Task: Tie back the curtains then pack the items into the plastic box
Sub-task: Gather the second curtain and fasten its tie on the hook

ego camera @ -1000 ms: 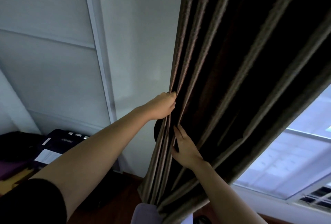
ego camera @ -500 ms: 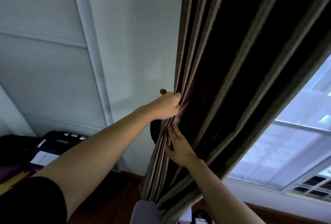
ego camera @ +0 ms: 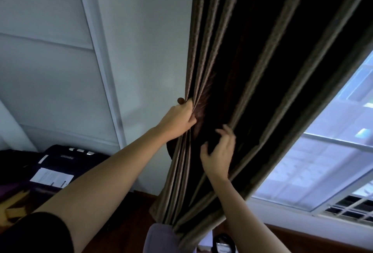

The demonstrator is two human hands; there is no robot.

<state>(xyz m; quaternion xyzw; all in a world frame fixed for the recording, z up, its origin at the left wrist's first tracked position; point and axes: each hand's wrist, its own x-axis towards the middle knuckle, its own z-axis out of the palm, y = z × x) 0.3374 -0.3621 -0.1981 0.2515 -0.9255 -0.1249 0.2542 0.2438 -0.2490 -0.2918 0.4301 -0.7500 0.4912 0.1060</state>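
While the left hand (ego camera: 178, 120) pinches a bunch of pleats at the wall-side edge of the dark curtain (ego camera: 252, 75), the right hand (ego camera: 219, 154) hangs just in front of the cloth with its fingers spread and curled, holding nothing. In the head view, the only one given, the curtain falls from the top of the frame down to the wooden floor (ego camera: 129, 218), gathered narrow on the left beside the white wall (ego camera: 141, 40), with the bright window (ego camera: 314, 163) bared to the right. A small dark knob (ego camera: 180, 100) shows just above the left thumb, touching the curtain edge; it may be a tieback hook, though that is not clear. No tieback band or cord can be made out, and the plastic box is not in view.

To do this step well, the right hand should sweep the loose outer folds toward the left grip so the whole width is bunched in one fist, pleats lying flat on each other. The gather should stay level with the knob, so a tie can reach it without sagging.
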